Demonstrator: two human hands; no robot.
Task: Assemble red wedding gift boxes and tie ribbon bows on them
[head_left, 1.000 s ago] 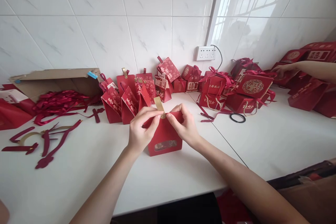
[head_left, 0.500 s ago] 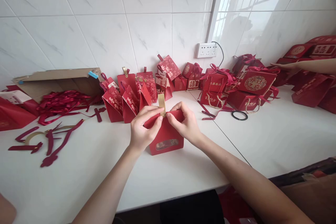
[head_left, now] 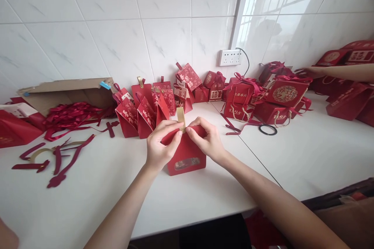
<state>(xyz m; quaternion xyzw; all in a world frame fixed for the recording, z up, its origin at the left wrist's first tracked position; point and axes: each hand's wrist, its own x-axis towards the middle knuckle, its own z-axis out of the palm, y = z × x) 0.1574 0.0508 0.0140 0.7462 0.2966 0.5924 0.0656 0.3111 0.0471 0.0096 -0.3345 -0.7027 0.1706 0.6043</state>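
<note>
A red gift box (head_left: 189, 149) with an oval clear window in its front stands upright on the white table, in the middle of the view. At its top edge a gold strap (head_left: 181, 116) sticks up in a loop. My left hand (head_left: 163, 144) is closed, its thumb and fingers pinching the foot of the strap and the box's top edge. My right hand (head_left: 207, 140) grips the same top edge just to the right, thumb in front and fingers behind. What lies right between the fingertips is too small to make out.
Several finished red boxes (head_left: 126, 114) stand behind my hands. Loose straps (head_left: 62, 155) and a cardboard box (head_left: 73, 85) with dark red ribbons (head_left: 68, 118) lie left. Ribbon-tied boxes (head_left: 271, 111) and a black ring (head_left: 267, 129) are right. Another person's arm (head_left: 336, 72) reaches in at far right.
The whole view has shifted slightly down. Both hands keep their hold at the box's top edge. The other person's hand at right has moved a little to the left.
</note>
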